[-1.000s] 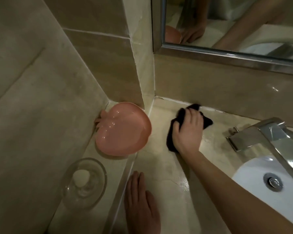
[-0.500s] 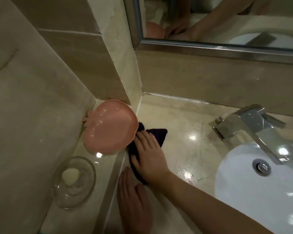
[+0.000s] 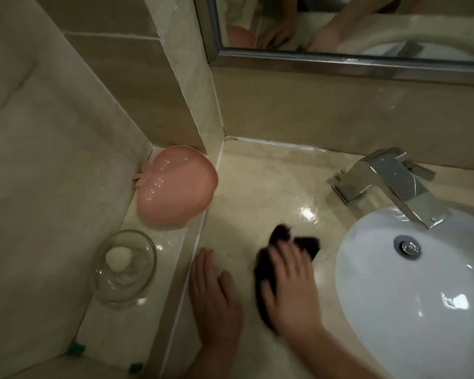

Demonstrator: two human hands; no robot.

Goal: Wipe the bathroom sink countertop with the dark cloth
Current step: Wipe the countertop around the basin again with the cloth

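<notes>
The beige marble countertop runs from the wall corner to the white sink basin. My right hand presses flat on the dark cloth, which lies crumpled on the counter just left of the basin rim; the hand is motion-blurred. Only the cloth's far end and left edge stick out from under the fingers. My left hand rests palm down on the counter beside it, fingers together, holding nothing.
A pink apple-shaped dish and a glass soap dish with a pale soap sit on the raised ledge at left. A chrome faucet stands behind the basin. A mirror hangs above the backsplash.
My right hand has swept the cloth from the back wall to beside the pink dish, then right and toward me, near the basin. My left hand stayed planted.
</notes>
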